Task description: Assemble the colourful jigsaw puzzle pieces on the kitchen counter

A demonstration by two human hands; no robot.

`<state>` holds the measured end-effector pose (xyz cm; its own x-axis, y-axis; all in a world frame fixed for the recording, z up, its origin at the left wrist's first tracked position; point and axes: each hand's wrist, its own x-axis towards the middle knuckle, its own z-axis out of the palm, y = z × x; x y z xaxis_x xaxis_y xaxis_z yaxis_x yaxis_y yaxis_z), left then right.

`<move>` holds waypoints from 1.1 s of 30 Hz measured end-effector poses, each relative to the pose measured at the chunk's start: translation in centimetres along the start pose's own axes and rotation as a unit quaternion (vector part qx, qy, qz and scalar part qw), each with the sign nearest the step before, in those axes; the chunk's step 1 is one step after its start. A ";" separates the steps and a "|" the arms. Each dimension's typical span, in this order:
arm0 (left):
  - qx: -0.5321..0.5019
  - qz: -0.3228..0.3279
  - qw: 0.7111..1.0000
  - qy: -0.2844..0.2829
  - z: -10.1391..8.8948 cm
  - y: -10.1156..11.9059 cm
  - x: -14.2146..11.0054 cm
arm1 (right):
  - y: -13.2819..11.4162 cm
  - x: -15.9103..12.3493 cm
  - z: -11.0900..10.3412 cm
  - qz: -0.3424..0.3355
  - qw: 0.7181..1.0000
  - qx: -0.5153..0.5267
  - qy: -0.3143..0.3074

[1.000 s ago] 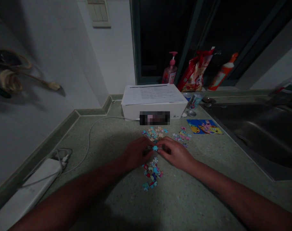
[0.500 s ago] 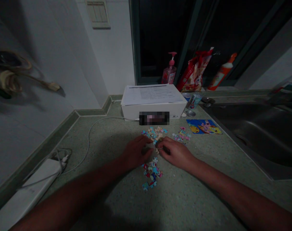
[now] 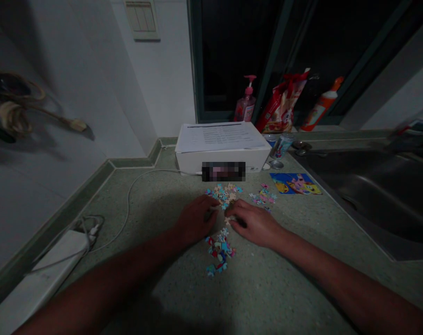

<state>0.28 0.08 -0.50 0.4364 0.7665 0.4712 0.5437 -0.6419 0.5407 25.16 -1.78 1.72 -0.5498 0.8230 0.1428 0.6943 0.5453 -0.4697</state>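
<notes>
Jigsaw puzzle pieces (image 3: pixel 220 251) lie loose in three small heaps, none visibly joined, on a speckled stone surface (image 3: pixel 169 284) beside a printed picture card (image 3: pixel 295 183), with the left hand (image 3: pixel 195 219) and right hand (image 3: pixel 255 224) between the heaps, fingers (image 3: pixel 237 215) curled, any grip on a piece unclear.

- The blue jigsaw piece that sat between your hands no longer shows there; a pale jigsaw piece (image 3: pixel 228 220) now lies in that spot.
- Your left hand (image 3: pixel 195 219) has drawn slightly back and to the left, its fingertips now a little farther from the pale piece.
- Your right hand (image 3: pixel 255 224) has shifted slightly, its fingertips now just beside that piece.
</notes>
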 end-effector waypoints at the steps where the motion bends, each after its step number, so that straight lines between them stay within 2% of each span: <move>1: 0.000 0.000 1.000 -0.001 0.0 0.0 0.0 | 0.0 0.0 -0.1 0.001 1.000 -0.002 -0.002; 7: 0.002 -0.007 1.000 -0.013 -0.1 0.0 0.1 | -0.3 0.0 -0.2 -0.001 1.000 0.001 -0.025; 16: -0.004 -0.015 1.000 -0.023 -0.4 0.3 0.1 | -0.5 0.2 -0.6 0.001 1.000 0.015 0.007; 23: 0.003 -0.027 0.999 -0.028 -0.3 0.3 0.1 | -0.3 -0.1 -0.9 -0.039 0.999 0.004 -0.029; 33: -0.002 -0.022 0.999 -0.023 -0.2 0.3 0.1 | -0.6 -0.1 -0.7 -0.034 0.999 -0.003 -0.040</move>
<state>0.35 0.02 -0.14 0.4438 0.7947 0.4142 0.5614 -0.6068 0.5627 25.12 -2.04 2.58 -0.6307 0.7692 0.1033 0.6574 0.6002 -0.4557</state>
